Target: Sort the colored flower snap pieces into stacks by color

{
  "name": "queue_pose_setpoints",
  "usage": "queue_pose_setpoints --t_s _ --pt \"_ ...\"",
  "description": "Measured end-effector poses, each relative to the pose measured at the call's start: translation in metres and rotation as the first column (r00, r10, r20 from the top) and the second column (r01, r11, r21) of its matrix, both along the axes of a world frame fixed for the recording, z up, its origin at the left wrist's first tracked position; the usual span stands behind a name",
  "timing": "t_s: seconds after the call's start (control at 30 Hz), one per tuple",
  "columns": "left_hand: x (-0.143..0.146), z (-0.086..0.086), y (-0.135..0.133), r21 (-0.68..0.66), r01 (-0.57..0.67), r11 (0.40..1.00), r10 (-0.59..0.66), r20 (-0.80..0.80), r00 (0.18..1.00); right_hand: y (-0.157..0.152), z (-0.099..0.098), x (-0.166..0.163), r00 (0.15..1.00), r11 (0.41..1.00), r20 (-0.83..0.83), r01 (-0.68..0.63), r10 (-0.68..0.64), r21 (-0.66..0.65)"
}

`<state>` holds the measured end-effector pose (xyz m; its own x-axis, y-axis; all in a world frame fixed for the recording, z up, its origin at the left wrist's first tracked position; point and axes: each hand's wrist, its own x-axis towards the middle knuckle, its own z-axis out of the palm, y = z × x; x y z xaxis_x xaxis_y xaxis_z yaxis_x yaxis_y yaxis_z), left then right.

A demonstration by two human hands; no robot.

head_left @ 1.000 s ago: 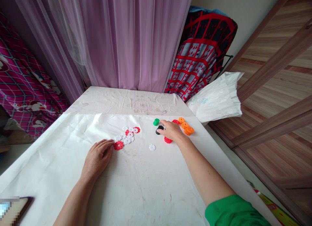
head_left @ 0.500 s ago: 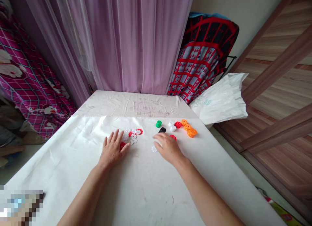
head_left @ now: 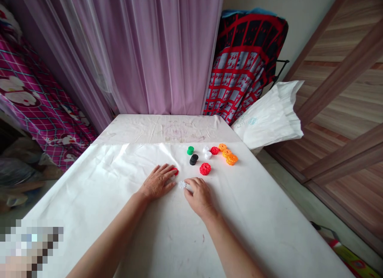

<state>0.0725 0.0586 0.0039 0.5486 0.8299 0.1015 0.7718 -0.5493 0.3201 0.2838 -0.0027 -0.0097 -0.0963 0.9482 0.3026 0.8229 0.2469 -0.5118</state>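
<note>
My left hand [head_left: 158,183] lies flat on the cloth, fingers stretched out, covering most of a pile of plastic snowflake discs. A red disc [head_left: 174,171] peeks out past its fingertips, with a bit of white disc beside it; the others are hidden. Close by on the right, my right hand [head_left: 198,195] is curled, thumb and index finger at the edge of a white snowflake disc [head_left: 182,185]. Beyond it are a stack of red discs [head_left: 205,169] and a black stack [head_left: 194,159].
Farther back stand a green stack [head_left: 190,150], white stacks [head_left: 208,155], another red stack [head_left: 214,150] and several orange stacks [head_left: 231,159]. A white bag [head_left: 269,116] leans at the table's right edge. Purple curtains [head_left: 167,50] hang behind the white-covered table [head_left: 167,238].
My left hand has slid right, sweeping the loose red and white discs toward the right hand. My right hand has drawn back from the stacks to the single white disc. The view has shifted slightly.
</note>
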Motion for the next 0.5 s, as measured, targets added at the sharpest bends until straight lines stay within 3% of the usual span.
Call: queue_pose_setpoints --t_s 0.1,0.17,0.27,0.4,0.5 --pt "-0.015 0.001 -0.029 -0.013 0.001 1.0 0.0 0.112 0.994 -0.003 0.003 -0.003 0.999 1.0 0.023 -0.023 0.023 -0.002" --pt "-0.028 -0.001 -0.046 0.001 -0.126 0.992 0.124 0.18 0.976 -0.002 0.007 -0.006 0.997 0.999 0.067 -0.024 0.026 -0.022" --pt "-0.045 -0.012 -0.071 0.052 -0.291 0.955 0.282 0.132 0.95 0.004 0.013 -0.011 0.991 0.997 0.131 0.013 -0.003 -0.075" --pt "-0.045 -0.026 -0.097 0.138 -0.351 0.926 0.349 0.04 0.936 0.014 0.012 -0.014 0.984 0.99 0.165 0.092 -0.074 -0.106" --pt "-0.036 -0.027 -0.098 0.175 -0.396 0.901 0.395 0.039 0.918 0.016 0.006 -0.012 0.981 0.992 0.162 0.119 -0.109 -0.049"
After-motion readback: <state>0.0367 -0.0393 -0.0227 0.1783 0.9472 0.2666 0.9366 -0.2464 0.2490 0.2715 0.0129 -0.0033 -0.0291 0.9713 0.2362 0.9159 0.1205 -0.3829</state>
